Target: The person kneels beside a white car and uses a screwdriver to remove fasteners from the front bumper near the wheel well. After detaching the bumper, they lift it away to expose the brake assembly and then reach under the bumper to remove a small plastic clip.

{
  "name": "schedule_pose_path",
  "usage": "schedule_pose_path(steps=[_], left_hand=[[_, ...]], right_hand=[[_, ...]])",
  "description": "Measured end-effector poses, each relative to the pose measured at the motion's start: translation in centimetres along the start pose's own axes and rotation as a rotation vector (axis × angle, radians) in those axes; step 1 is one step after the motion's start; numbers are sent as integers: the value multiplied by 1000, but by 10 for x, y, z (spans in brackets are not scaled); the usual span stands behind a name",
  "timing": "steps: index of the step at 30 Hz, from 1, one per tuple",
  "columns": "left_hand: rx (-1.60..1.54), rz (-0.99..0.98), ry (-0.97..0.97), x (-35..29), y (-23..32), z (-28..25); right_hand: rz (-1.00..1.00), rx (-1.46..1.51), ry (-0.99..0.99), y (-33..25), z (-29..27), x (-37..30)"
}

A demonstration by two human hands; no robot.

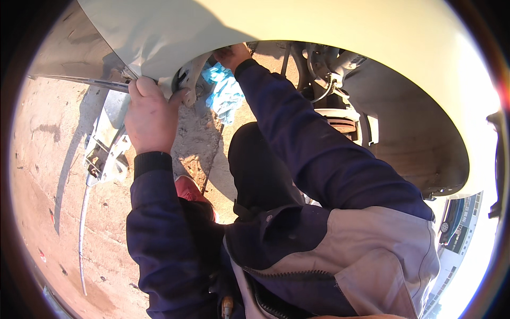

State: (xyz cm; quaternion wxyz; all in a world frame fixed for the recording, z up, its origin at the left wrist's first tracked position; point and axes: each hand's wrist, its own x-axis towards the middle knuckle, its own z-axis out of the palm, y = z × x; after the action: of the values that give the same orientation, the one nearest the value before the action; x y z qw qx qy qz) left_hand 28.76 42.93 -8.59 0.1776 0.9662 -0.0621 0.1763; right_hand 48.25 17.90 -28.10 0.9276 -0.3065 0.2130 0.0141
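A cream-coloured car fender [297,21] with an open wheel arch spans the top of the view. My left hand [151,118] is closed round the fender's lower corner beside the door edge, its thumb lying along the inner side. My right hand [232,56] reaches in under the arch's front rim. Its fingers are in shadow and partly hidden, so I cannot make out what they touch. Just below it lies a crumpled light-blue sheet [224,98]. A pale bracket-like piece of the fender's edge [189,85] shows between my two hands.
Inside the arch are a brake disc [340,125], a suspension strut [324,66] and a dark liner [425,133]. A metal floor jack [103,141] with a long handle [82,239] stands on the left. My red shoe [190,189] rests on the concrete ground [48,159].
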Motion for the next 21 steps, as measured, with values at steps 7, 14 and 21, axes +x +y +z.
schedule_pose_path(steps=[7,14,21], left_hand=[[-8,8,64,-1,4,4],[15,19,80,-1,1,8],[4,68,126,-1,1,9]], right_hand=[[-2,84,-185,-2,-3,11],[2,-273,-272,-1,24,-35],[314,-116,63,52,47,-121]])
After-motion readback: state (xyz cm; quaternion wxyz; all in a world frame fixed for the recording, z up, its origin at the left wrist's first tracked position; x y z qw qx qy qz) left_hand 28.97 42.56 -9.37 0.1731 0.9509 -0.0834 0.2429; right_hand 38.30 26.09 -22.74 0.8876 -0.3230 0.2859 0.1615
